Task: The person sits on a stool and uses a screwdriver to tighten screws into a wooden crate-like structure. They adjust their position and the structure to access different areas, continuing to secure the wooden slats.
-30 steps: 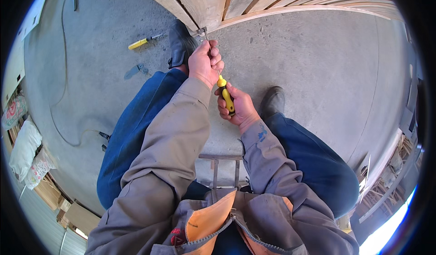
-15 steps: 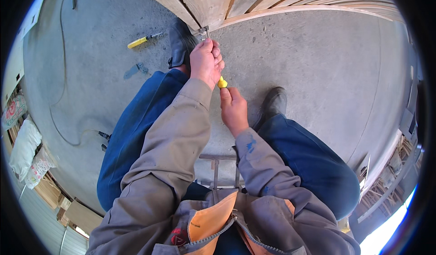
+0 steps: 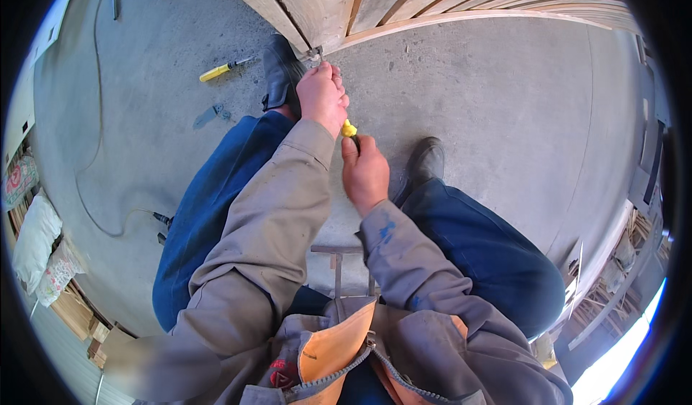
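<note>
Right hand (image 3: 366, 174) grips the screwdriver (image 3: 349, 129) by its handle; left hand (image 3: 322, 96) is closed around the shaft, just short of the fitting (image 3: 315, 53) at the panel's (image 3: 324, 15) near corner. Step in hand is judged to be turning at that fitting; the next turn calls for a steady, aligned shaft. Bags (image 3: 37, 243) by the floor's (image 3: 490, 116) left edge appear filled, contents not visible.

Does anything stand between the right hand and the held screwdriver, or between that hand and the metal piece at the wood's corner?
Nothing visible separates the right hand from the screwdriver, which it grips. The left hand lies between the right hand and the metal piece, hiding part of the screwdriver.
</note>
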Motion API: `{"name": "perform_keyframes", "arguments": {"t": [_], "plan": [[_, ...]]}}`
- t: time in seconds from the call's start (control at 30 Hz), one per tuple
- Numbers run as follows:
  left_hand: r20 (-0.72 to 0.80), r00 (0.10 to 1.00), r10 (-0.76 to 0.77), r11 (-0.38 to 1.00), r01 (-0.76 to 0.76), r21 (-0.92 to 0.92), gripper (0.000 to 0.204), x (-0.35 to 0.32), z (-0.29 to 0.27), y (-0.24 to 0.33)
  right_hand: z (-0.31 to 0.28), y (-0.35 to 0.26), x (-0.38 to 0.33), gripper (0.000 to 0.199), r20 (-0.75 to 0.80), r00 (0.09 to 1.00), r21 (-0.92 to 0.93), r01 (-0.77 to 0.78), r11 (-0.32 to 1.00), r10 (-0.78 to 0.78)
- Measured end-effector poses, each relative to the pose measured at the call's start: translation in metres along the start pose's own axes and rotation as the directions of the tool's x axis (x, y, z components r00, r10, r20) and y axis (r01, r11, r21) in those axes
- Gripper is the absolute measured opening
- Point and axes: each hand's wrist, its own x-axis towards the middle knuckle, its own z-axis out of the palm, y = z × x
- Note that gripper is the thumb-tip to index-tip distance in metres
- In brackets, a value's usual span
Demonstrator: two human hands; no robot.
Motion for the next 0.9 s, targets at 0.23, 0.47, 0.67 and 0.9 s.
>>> {"name": "perform_keyframes", "arguments": {"t": [0.23, 0.47, 0.67, 0.9], "plan": [[-0.075, 0.995, 0.059, 0.994, -0.052, 0.099, 0.019, -0.004, 0.011, 0.001, 0.016, 0.018, 0.008, 0.032, -0.028, 0.981, 0.167, 0.192, 0.967, -0.19], [-0.154, 0.988, 0.032, 0.995, -0.017, 0.096, 0.019, -0.005, 0.019, 0.006, -0.015, 0.021, 0.029, 0.05, 0.842, 0.478, 0.509, -0.857, 0.076, -0.251], [-0.093, 0.995, 0.031, 0.998, -0.026, 0.051, 0.02, 0.0, 0.013, 0.001, -0.013, 0.002, 0.015, 0.035, 0.287, 0.952, 0.419, -0.221, 0.88, 0.103], [0.215, 0.975, -0.05, 0.984, 0.085, -0.155, 0.022, 0.011, -0.011, -0.002, 0.004, -0.003, 0.003, 0.025, -0.192, 0.955, -0.106, 0.208, 0.972, -0.226]]}}
